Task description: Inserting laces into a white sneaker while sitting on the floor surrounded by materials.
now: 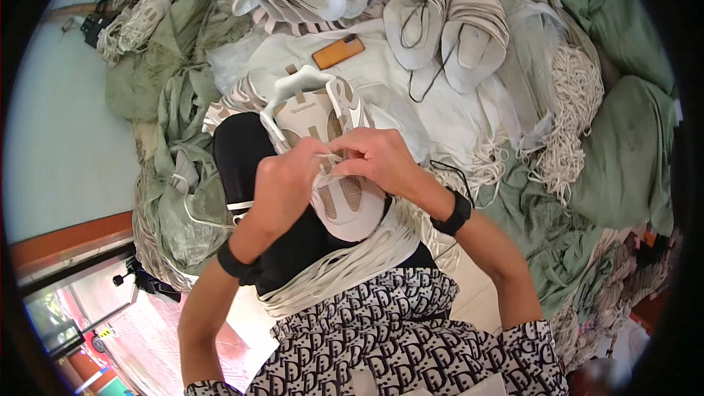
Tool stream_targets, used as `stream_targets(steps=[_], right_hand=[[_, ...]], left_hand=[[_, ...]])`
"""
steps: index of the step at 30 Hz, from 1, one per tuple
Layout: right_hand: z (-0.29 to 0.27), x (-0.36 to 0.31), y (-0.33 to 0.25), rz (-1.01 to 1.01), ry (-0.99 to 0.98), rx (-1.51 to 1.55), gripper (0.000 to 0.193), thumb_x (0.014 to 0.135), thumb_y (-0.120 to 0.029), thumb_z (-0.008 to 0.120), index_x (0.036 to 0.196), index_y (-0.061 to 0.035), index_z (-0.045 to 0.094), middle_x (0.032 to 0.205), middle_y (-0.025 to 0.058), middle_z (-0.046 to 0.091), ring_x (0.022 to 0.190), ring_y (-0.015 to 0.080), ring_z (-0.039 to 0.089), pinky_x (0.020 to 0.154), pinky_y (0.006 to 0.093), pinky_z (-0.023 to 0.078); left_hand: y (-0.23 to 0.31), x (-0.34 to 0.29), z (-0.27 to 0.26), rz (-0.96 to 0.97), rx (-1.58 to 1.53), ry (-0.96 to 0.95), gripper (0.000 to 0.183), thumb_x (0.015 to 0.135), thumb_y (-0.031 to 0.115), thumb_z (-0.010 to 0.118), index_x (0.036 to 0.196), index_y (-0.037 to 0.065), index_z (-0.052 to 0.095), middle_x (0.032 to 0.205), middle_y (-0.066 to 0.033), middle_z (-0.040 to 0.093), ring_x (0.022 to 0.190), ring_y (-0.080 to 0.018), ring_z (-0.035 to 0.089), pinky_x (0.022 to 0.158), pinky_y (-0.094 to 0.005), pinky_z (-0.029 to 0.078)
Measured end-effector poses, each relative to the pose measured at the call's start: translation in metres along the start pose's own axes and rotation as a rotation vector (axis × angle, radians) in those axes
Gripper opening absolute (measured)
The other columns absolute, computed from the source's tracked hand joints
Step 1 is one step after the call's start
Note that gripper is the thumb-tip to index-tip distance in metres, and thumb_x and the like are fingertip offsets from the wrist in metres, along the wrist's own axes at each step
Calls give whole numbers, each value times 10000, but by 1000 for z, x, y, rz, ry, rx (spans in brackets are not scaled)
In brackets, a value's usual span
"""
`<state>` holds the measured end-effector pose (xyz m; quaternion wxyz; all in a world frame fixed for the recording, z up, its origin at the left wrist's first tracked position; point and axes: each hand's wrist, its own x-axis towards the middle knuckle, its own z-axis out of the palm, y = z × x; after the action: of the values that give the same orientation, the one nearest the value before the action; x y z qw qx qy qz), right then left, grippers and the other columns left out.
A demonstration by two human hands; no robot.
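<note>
Shoe upper (355, 226) over the legs (287, 253)

My left hand (284, 182) and right hand (378, 158) meet at its middle, fingers curled inward; whether they grip anything I cannot tell. Laces (334, 274) lie across the legs; beyond, an orange phone (338, 51) rests on white sheeting (392, 77).

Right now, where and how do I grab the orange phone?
Likely pinch the orange phone across the middle of its long edges, from above, person's right: it lies flat on the white sheet, with the shoe upper close to its near-left end.
</note>
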<state>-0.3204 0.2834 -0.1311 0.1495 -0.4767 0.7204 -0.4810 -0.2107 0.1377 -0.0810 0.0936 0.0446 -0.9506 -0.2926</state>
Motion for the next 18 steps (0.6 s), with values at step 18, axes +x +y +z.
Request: stream_targets(steps=[18], right_hand=[[2, 42, -27, -239, 19, -170, 127, 639, -194, 662, 679, -80, 623, 614, 59, 526, 574, 211, 546, 520, 321, 439]], left_hand=[[-2, -13, 20, -368, -835, 216, 307, 907, 143, 466, 1172, -2, 518, 896, -70, 622, 775, -122, 567, 722, -248, 458]])
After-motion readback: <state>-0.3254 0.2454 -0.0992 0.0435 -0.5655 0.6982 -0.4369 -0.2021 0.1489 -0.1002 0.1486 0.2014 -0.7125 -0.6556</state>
